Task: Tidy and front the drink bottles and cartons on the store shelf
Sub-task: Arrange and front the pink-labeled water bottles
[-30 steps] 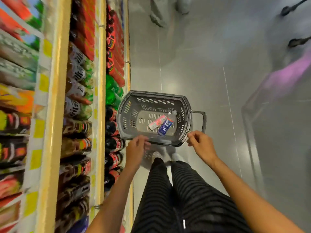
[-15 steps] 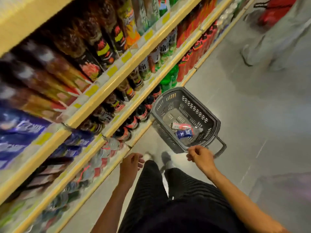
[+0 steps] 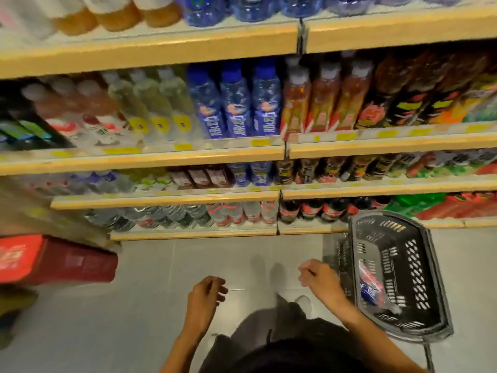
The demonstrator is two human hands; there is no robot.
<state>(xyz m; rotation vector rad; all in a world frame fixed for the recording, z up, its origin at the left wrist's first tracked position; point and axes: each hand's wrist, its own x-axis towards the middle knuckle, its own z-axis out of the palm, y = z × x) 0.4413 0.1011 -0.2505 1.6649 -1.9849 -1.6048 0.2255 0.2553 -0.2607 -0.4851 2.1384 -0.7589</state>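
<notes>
Black basket (image 3: 419, 267) just beside right hand (image 3: 320, 281); it and left hand (image 3: 205, 294) are loosely curled, empty. Grey tile floor (image 3: 134, 319), drink shelves (image 3: 150, 160).

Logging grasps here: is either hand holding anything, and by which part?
Nothing. The left hand and right hand are both loosely curled and empty.

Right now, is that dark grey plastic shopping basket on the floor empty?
No, a blue, red and white packet lies inside the dark grey plastic shopping basket.
</notes>
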